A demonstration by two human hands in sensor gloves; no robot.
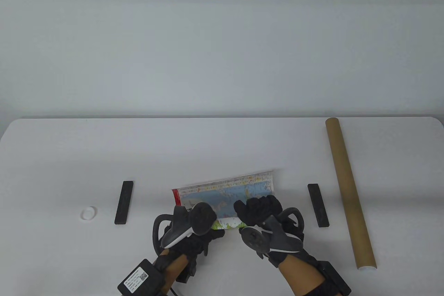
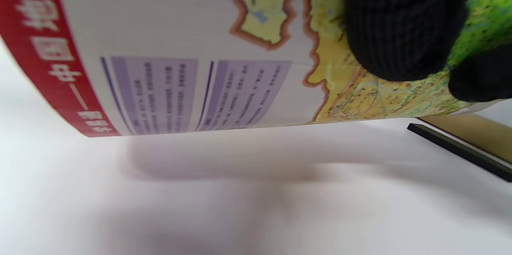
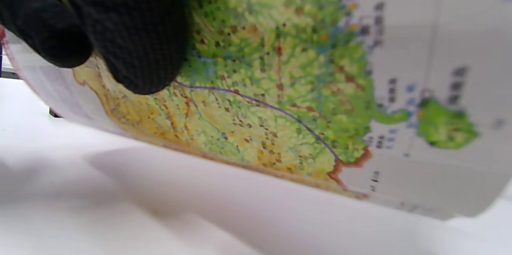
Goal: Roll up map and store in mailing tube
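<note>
The colourful map [image 1: 229, 192], red band on its left end, is curled into a loose roll near the table's front edge. My left hand [image 1: 208, 231] grips the roll's near left part, and my right hand [image 1: 258, 209] grips it toward the right, fingers curled over the top. In the left wrist view gloved fingers [image 2: 400, 27] press on the map [image 2: 240, 47], whose lower edge is lifted off the table. In the right wrist view fingers [image 3: 136, 27] curl over the printed map [image 3: 280, 87]. The brown mailing tube [image 1: 348, 188] lies lengthwise at the right, apart from both hands.
A black bar [image 1: 318, 204] lies between the map and the tube; it also shows in the left wrist view as a black bar [image 2: 460, 149]. Another black bar [image 1: 124, 202] lies left of the map. A small white cap [image 1: 88, 213] sits further left on the white table [image 1: 208, 143].
</note>
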